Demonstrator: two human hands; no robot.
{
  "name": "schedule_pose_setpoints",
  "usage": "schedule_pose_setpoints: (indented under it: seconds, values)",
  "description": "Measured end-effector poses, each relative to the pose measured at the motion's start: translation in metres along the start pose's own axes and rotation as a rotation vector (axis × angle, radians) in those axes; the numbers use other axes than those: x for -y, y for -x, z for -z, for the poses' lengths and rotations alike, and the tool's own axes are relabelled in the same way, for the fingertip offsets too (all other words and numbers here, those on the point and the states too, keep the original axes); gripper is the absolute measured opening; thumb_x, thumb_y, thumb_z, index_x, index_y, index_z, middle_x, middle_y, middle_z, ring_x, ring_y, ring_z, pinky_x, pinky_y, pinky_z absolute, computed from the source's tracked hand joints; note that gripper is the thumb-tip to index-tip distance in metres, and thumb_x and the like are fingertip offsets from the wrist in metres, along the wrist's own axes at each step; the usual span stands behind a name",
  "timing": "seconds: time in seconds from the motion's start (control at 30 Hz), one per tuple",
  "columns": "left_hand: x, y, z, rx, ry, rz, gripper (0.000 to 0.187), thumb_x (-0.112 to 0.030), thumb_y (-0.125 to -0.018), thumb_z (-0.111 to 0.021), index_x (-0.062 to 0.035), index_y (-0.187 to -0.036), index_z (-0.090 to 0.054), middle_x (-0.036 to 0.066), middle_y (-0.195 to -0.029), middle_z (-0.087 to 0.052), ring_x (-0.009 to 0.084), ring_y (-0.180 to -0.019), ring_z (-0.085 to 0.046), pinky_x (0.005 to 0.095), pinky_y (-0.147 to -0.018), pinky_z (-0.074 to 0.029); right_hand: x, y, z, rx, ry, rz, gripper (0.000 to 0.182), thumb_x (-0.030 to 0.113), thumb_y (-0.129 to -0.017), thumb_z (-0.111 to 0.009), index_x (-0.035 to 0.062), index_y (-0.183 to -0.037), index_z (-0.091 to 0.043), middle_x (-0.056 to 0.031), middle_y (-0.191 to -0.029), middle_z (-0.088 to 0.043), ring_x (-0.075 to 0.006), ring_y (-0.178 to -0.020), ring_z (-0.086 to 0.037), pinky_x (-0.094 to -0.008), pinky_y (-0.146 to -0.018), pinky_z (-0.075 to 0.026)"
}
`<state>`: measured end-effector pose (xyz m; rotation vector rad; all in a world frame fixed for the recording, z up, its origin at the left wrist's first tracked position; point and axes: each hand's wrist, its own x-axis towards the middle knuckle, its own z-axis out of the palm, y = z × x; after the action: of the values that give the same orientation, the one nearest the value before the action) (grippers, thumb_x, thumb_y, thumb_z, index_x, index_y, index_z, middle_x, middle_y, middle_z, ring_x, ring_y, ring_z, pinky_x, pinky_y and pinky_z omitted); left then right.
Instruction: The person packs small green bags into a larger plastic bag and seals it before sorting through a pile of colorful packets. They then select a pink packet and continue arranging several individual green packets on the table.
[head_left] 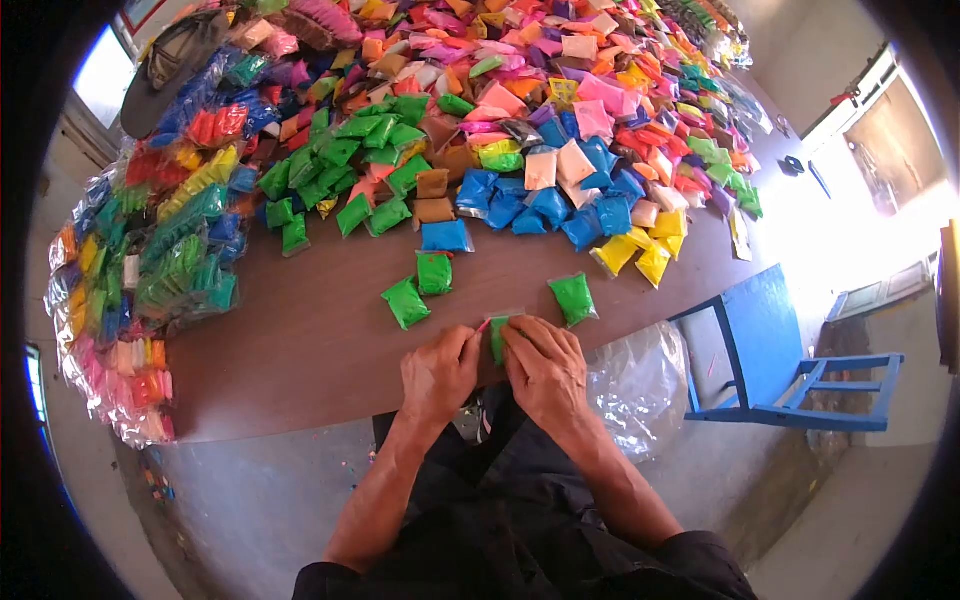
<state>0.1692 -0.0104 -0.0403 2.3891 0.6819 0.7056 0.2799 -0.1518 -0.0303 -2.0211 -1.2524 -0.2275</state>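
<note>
Close to the table's front edge, my right hand [548, 372] has its fingers curled over a small green packet [498, 342], covering part of it. My left hand [438, 372] is closed just to the left. A thin pink-red stick-like thing [484, 326] pokes out by its thumb, pointing at the packet; its kind cannot be made out. Beyond my left hand lie two more green packets, one tilted [405, 303] and one more upright [434, 273]. Another green packet [573, 299] rests beyond my right hand.
A large heap of coloured packets [480, 90] covers the far part of the brown table [300, 350]. Clear bags of bundled packets [185, 235] line the left edge. To the right stands a blue chair [765, 320], with a clear plastic bag [640, 390] beside it.
</note>
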Motion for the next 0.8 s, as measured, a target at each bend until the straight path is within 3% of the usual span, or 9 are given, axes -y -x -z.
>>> schedule_pose_setpoints:
  seconds: [0.13,0.23,0.43,0.53,0.8]
  values:
    - [0.002,-0.009,0.01,0.011,-0.022,0.016,0.015,-0.019,-0.101,-0.072,-0.0095,-0.09,-0.069,0.012,-0.082,-0.072,0.0374,-0.075,-0.072,0.0488,-0.063,-0.055,0.001,-0.003,0.001,0.002,0.008,-0.003,0.026,0.009,-0.09,-0.077,0.0061,-0.116,-0.076,-0.0089,-0.124,-0.072,-0.0284,-0.115,-0.07,-0.0433,-0.097,-0.052]
    - [-0.008,-0.01,0.009,-0.017,0.088,-0.097,0.016,-0.019,-0.101,-0.071,-0.0094,-0.089,-0.067,0.012,-0.084,-0.072,0.0371,-0.075,-0.072,0.0486,-0.063,-0.055,-0.001,-0.003,0.002,0.017,0.008,-0.004,0.025,0.01,-0.089,-0.078,0.006,-0.114,-0.076,-0.009,-0.125,-0.072,-0.0283,-0.115,-0.07,-0.043,-0.097,-0.052]
    - [0.002,-0.026,0.004,0.092,-0.07,-0.066,0.011,-0.014,-0.1,-0.073,-0.0048,-0.094,-0.072,0.015,-0.087,-0.073,0.0373,-0.08,-0.073,0.0469,-0.068,-0.054,0.001,-0.001,0.001,0.049,0.054,-0.046,0.025,0.014,-0.09,-0.078,0.0092,-0.115,-0.076,-0.0087,-0.13,-0.072,-0.0276,-0.12,-0.069,-0.0434,-0.098,-0.05]
    - [-0.007,-0.028,0.015,0.049,0.025,-0.06,0.013,-0.016,-0.1,-0.071,-0.0089,-0.089,-0.07,0.013,-0.083,-0.072,0.038,-0.075,-0.071,0.0495,-0.063,-0.054,0.0,0.002,-0.002,0.048,0.036,-0.072,0.028,0.016,-0.091,-0.078,0.0108,-0.119,-0.074,-0.0087,-0.132,-0.072,-0.0277,-0.123,-0.068,-0.0436,-0.099,-0.049]
    - [-0.007,0.009,0.007,0.088,-0.005,0.017,0.014,-0.017,-0.098,-0.076,-0.008,-0.09,-0.071,0.015,-0.079,-0.072,0.0376,-0.071,-0.072,0.0486,-0.062,-0.054,-0.005,0.0,0.001,0.062,-0.047,-0.104,0.032,0.01,-0.09,-0.078,0.0067,-0.122,-0.073,-0.0095,-0.133,-0.073,-0.0302,-0.123,-0.068,-0.044,-0.098,-0.05]
